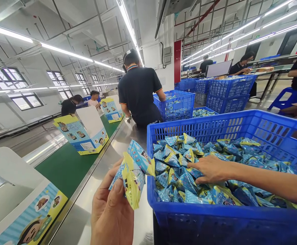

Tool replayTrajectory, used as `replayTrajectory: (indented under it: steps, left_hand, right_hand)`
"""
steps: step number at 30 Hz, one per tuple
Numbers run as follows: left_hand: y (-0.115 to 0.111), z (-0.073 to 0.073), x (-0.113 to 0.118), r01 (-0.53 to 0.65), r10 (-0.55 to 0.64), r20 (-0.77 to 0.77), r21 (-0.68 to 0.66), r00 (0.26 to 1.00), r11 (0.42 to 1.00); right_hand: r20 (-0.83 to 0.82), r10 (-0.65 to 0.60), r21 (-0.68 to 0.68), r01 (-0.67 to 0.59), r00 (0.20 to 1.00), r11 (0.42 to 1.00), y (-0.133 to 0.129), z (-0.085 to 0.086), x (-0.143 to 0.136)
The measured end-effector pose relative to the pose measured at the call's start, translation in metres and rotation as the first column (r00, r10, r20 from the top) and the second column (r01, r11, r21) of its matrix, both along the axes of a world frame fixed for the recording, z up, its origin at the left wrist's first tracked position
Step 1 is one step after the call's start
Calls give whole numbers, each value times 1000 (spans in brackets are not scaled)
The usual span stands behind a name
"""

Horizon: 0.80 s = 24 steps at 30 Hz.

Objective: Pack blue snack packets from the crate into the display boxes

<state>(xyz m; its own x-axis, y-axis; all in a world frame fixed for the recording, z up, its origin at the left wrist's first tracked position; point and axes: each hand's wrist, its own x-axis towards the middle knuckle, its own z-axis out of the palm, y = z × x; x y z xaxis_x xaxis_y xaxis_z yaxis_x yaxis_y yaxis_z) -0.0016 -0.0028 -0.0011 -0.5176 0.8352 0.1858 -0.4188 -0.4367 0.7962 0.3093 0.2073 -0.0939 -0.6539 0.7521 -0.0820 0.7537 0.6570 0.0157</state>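
Observation:
My left hand [114,207] is closed around blue-and-yellow foil snack packets [134,177], at least two of them, held up between thumb and fingers just left of the crate. Inside the large blue plastic crate [201,212], my right hand [211,169] rests on a heap of similar pointed packets [174,160]. Its fingers are stretched out and apart, touching the packets, and none is visibly gripped. An open printed carton [39,212] stands at the lower left, nearest my left hand.
A green conveyor belt [59,166] carries more open cartons [87,141] beside a metal ledge [87,190]. Ahead, a person in a dark shirt [140,92] works at another blue crate [179,102]. Stacked crates [227,95] and a blue stool [282,98] stand farther right.

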Motion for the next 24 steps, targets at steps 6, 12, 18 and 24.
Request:
replayTrajectory:
  steps: [6, 12, 18, 24]
  left_hand:
    - [1, 0, 1, 37, -37, 28, 6, 999, 999]
    - [2, -7, -1, 13, -13, 40, 10, 999, 1000]
    - [-1, -6, 0, 15, -15, 28, 14, 1000, 1000]
    - [0, -3, 1, 34, -34, 7, 14, 999, 999]
  right_hand:
    - [51, 22, 9, -22, 998, 1000, 2, -1, 0]
    - [-180, -42, 143, 68, 983, 987, 7, 42, 10]
    - [-674, 339, 550, 139, 656, 824, -15, 74, 8]
    - [-679, 349, 631, 271, 646, 727, -19, 65, 9]
